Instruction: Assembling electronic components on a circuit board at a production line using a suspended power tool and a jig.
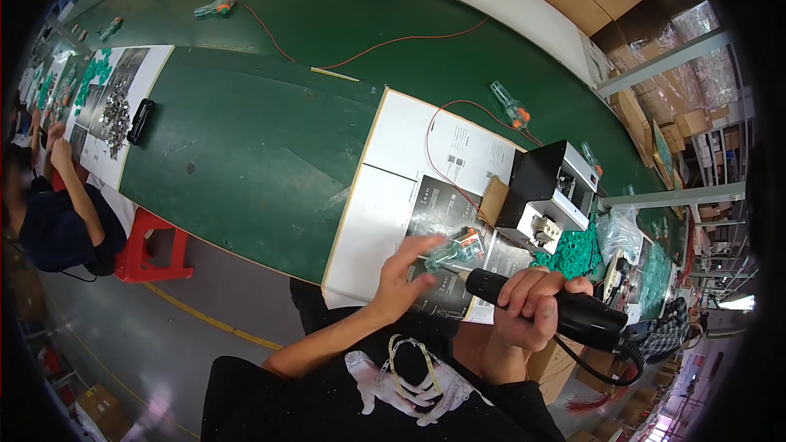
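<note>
My right hand (528, 311) is wrapped round a black electric screwdriver (585, 319) with a cord at its rear. The bit points left, at a small clear-teal plastic device (450, 255) with orange and metal parts inside. My left hand (399, 282) is beside that device, thumb and fingers apart on either side of it. Whether the fingertips touch it cannot be made out, since they are slightly blurred. Under the device lie printed black-and-white sheets (368, 225) on the green table (246, 155).
Behind the device stands a black-and-silver machine (544, 192), with a pile of green rings (573, 252) beside it. Another clear device (509, 106) with a red wire lies farther back. On the left are a red stool (151, 250), a seated person (65, 225) and a pile of metal parts (116, 115).
</note>
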